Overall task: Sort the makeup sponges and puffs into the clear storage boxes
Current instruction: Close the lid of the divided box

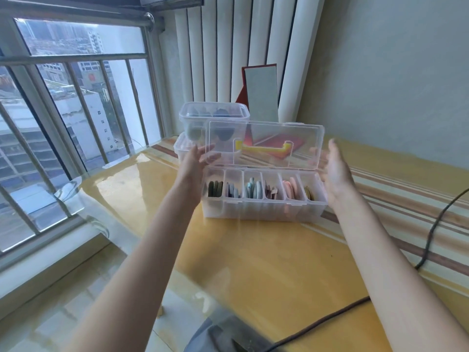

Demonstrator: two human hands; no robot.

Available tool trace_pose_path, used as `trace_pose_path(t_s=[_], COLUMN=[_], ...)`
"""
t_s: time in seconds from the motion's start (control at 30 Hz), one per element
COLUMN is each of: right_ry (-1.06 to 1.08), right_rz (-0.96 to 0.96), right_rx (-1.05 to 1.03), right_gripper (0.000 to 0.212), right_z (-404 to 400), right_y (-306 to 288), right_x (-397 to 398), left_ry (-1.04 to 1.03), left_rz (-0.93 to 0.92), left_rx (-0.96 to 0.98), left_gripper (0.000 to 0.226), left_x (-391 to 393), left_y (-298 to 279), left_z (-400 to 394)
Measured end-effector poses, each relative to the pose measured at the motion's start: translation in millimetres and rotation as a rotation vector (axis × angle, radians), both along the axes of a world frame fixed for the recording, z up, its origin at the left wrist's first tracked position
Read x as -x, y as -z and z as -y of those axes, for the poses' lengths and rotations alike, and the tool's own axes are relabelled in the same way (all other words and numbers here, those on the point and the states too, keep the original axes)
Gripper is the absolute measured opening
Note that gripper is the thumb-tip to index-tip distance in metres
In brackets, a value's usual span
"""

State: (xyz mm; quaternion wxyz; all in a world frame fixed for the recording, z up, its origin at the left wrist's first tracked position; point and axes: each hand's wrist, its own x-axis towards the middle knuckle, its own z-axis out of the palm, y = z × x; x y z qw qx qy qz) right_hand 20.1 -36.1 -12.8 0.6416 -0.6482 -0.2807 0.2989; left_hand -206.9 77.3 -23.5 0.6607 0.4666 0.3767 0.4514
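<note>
A long clear storage box (pixel 264 212) with several compartments stands on the table. Its slots hold upright puffs: dark green (pixel 215 189), blue-grey (pixel 253 190), pink (pixel 291 188) and tan (pixel 309 193). The hinged clear lid (pixel 266 133), with a yellow handle (pixel 264 148), stands raised. My left hand (pixel 196 161) is at the lid's lower left corner, its fingertips showing through the plastic. At the lid's right end my right hand (pixel 335 171) has its palm turned inward and fingers spread. Neither hand clasps anything. Two stacked clear tubs (pixel 187 118) behind hold dark sponges (pixel 220 113).
A red-framed mirror (pixel 262 92) leans against the curtain at the back. A black cable (pixel 431 232) runs across the table's right side and front. The table (pixel 253 262) has a yellow striped cloth under a glossy cover. A barred window (pixel 76 97) is on the left.
</note>
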Motion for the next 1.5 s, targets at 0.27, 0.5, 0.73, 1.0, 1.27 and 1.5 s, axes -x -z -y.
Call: trace_pose_path(t_s=[0.27,0.5,0.73,1.0,1.27,1.5], right_ry=[-0.019,0.074,-0.200,-0.218,-0.221,-0.218], right_rz=[0.271,0.352,0.376,0.327,0.355,0.248], right_rx=[0.148,-0.164,-0.193,-0.210,-0.208,-0.125], right_gripper=[0.040,0.012,0.100,0.096,0.080,0.075], right_z=[26,31,53,50,51,59], right_y=[9,34,55,57,58,50], right_x=[-32,-17,-7,-10,-12,-6], left_ry=[0.139,0.200,0.317,0.168,0.133,0.239], left_rz=[-0.003,-0.019,-0.193,-0.243,-0.292,-0.251], left_rx=[-0.096,-0.254,-0.516,-0.630,-0.657,-0.585], left_gripper=[0.045,0.055,0.065,0.076,0.077,0.077], left_x=[-8,4,14,11,10,14], left_y=[7,26,41,50,49,45], left_z=[7,22,31,31,32,31])
